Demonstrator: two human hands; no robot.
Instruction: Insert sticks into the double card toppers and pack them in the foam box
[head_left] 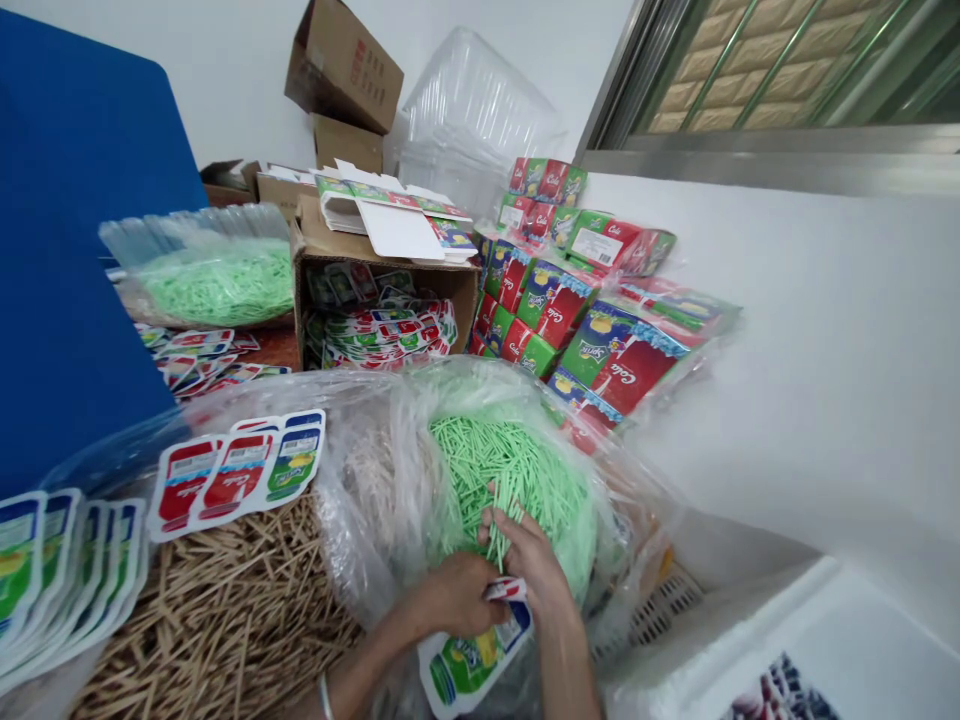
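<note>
Pointing lengthwise forward, green sticks (498,548) fill the clasped right hand (531,556); the left hand (463,594) grips a slanting packet (471,668).

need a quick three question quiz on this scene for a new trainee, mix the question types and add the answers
1. What does the right hand hold?
2. True or false: the left hand holds a white cup.
3. Which colours dominate the stacked cartons near the wall?
A) Black and yellow
B) Red and green
C) Purple and orange

Key:
1. A small bunch of green sticks.
2. False; it holds a green-printed packet.
3. B
</note>
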